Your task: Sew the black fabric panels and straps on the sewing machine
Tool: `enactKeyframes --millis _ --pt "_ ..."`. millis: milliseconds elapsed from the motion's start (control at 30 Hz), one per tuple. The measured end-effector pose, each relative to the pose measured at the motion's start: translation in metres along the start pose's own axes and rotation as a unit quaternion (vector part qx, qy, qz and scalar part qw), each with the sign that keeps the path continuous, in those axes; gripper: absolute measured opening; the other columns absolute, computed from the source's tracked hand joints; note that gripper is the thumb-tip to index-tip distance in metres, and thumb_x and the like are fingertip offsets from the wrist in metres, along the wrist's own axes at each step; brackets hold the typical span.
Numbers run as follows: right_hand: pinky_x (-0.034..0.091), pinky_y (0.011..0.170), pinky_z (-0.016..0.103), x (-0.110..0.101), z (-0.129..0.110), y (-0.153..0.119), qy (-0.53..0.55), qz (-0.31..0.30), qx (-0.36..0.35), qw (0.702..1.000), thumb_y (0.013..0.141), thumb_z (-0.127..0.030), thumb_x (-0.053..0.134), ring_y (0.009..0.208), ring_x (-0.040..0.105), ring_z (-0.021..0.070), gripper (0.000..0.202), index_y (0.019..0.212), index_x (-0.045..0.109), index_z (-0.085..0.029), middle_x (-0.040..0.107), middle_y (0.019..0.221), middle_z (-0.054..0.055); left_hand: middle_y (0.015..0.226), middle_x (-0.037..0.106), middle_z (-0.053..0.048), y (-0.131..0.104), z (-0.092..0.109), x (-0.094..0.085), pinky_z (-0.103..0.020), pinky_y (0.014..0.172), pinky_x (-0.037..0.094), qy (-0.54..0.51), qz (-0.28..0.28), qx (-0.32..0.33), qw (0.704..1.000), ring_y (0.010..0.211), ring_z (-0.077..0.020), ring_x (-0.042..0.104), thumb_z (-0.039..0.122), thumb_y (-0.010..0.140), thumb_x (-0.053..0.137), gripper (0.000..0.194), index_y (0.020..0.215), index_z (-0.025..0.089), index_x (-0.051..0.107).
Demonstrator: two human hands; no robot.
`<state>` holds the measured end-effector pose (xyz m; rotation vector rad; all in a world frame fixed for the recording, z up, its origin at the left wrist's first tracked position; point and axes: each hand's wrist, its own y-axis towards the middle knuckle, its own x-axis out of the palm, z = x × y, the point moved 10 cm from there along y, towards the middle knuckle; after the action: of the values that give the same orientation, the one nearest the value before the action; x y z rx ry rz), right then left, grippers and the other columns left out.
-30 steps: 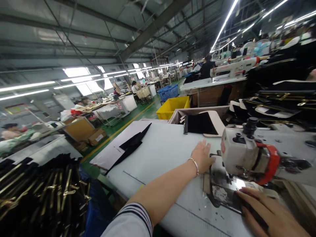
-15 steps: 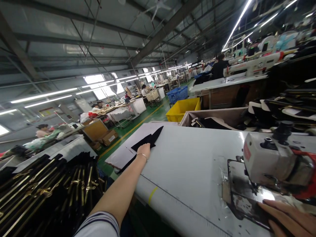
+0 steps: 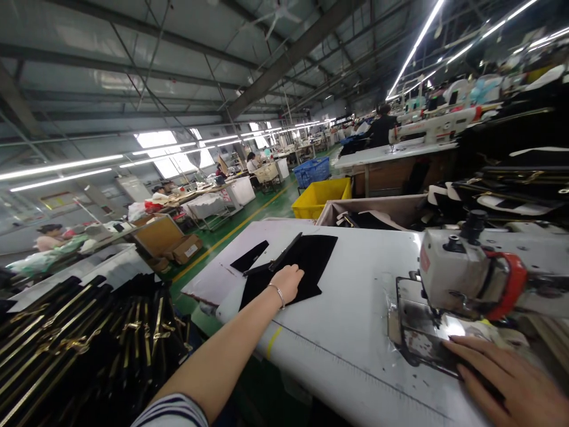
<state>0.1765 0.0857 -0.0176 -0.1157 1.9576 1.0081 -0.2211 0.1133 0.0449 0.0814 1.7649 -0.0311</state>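
My left hand [image 3: 288, 283] is closed on a black fabric piece [image 3: 317, 258] that lies on the white sewing table [image 3: 351, 314]. A dark narrow bar, perhaps a zipper or folded edge, crosses the cloth just beyond my fingers. Farther left lies a smaller black piece [image 3: 250, 256]. At the lower right, my right hand [image 3: 511, 373] rests by the metal plate [image 3: 422, 344] of the sewing machine [image 3: 457, 267]. Between its thumb and forefinger runs a thin dark thing [image 3: 482, 372] whose kind I cannot make out.
Black pieces with gold zippers [image 3: 75, 344] are heaped at the left. Beyond the table stand a pale bin [image 3: 373, 207] with black pieces, a yellow crate [image 3: 320, 197] and a blue basket [image 3: 312, 172]. Another sewing machine [image 3: 431, 127] and a person in dark clothing [image 3: 381, 126] are farther back.
My left hand has come nearer and to the right, drawing the black fabric along, which now lies more spread out. A smaller black piece shows apart from it. My right hand stays by the machine.
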Motion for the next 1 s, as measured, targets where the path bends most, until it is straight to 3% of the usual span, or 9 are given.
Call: enactKeyframes --millis 167,300,400,467,567,633,733,833,1000 --pt "0.046 0.096 0.049 0.001 -0.011 0.003 -0.042 -0.046 -0.031 0.998 0.086 -0.040 0.051 0.108 0.058 0.0280 0.039 0.119 0.062 -0.024 0.060 0.121 0.008 0.090 0.059 -0.008 0.005 -0.002 -0.021 -0.033 0.079 0.050 0.008 0.025 0.028 0.999 0.088 -0.0219 0.058 0.005 0.076 0.056 0.024 0.094 0.017 0.066" --pt "0.046 0.097 0.046 -0.004 -0.016 0.012 -0.041 -0.064 -0.018 0.997 0.087 -0.038 0.052 0.108 0.058 0.0263 0.036 0.118 0.062 -0.023 0.060 0.120 0.008 0.097 0.060 -0.012 0.003 0.002 -0.086 -0.040 0.090 0.046 -0.007 0.131 -0.003 0.991 0.096 -0.0246 0.056 0.008 0.085 0.044 0.028 0.107 0.013 0.062" --pt "0.046 0.096 0.045 -0.007 -0.023 0.017 -0.033 -0.080 -0.008 0.996 0.088 -0.035 0.051 0.108 0.057 0.0256 0.034 0.117 0.062 -0.023 0.060 0.119 0.009 0.110 0.057 -0.014 -0.024 0.042 -0.131 -0.042 0.101 0.039 -0.034 0.208 -0.006 0.978 0.108 -0.0243 0.051 0.010 0.091 0.032 0.040 0.127 0.010 0.050" --pt "0.047 0.095 0.045 -0.014 -0.033 0.019 -0.027 -0.082 -0.002 0.996 0.089 -0.033 0.050 0.108 0.058 0.0251 0.032 0.116 0.063 -0.023 0.061 0.118 0.009 0.106 0.059 -0.010 -0.049 0.095 -0.138 -0.038 0.097 0.043 -0.093 0.203 0.070 0.972 0.102 -0.0220 0.054 0.016 0.092 0.038 0.036 0.124 0.015 0.054" --pt "0.048 0.094 0.043 -0.037 -0.059 0.014 -0.026 -0.082 -0.005 0.996 0.089 -0.030 0.049 0.107 0.058 0.0229 0.031 0.117 0.061 -0.024 0.061 0.118 0.007 0.098 0.063 -0.006 -0.081 0.183 -0.102 -0.033 0.085 0.050 -0.177 0.053 0.250 0.951 0.091 -0.0199 0.059 0.041 0.092 0.049 0.030 0.111 0.022 0.064" --pt "0.046 0.096 0.042 -0.063 -0.074 0.008 -0.033 -0.079 -0.015 0.996 0.089 -0.027 0.050 0.110 0.057 0.0213 0.030 0.117 0.060 -0.027 0.061 0.120 0.004 0.119 0.060 -0.007 -0.082 0.203 -0.076 -0.036 0.096 0.045 -0.179 0.034 0.256 0.949 0.110 -0.0225 0.056 0.044 0.094 0.047 0.035 0.119 0.024 0.061" --pt "0.040 0.103 0.044 -0.114 -0.065 -0.004 -0.081 -0.039 0.019 0.996 0.089 -0.032 0.050 0.116 0.053 0.0226 0.030 0.117 0.060 -0.028 0.060 0.123 0.003 0.147 0.036 -0.013 -0.047 0.189 -0.035 -0.050 0.110 0.029 -0.140 0.054 0.146 0.978 0.136 -0.0310 0.033 0.043 0.095 0.045 0.051 0.140 0.021 0.041" --pt "0.034 0.107 0.050 -0.151 -0.014 -0.021 -0.153 -0.024 0.113 0.981 0.087 -0.051 0.050 0.125 0.045 0.0292 0.051 0.127 0.053 -0.021 0.052 0.134 0.010 0.153 0.024 -0.017 -0.012 0.175 -0.004 -0.058 0.109 0.025 -0.114 0.041 0.094 0.988 0.140 -0.0364 0.024 0.051 0.093 0.043 0.064 0.147 0.020 0.027" --pt "0.043 0.099 0.045 -0.137 0.052 -0.043 -0.149 -0.146 0.190 0.959 0.087 -0.061 0.045 0.117 0.053 0.0265 0.062 0.133 0.046 -0.020 0.055 0.130 0.010 0.143 0.041 -0.014 0.017 0.173 -0.005 -0.044 0.108 0.032 -0.121 0.043 0.164 0.978 0.130 -0.0286 0.040 0.052 0.090 0.050 0.063 0.142 0.021 0.034"
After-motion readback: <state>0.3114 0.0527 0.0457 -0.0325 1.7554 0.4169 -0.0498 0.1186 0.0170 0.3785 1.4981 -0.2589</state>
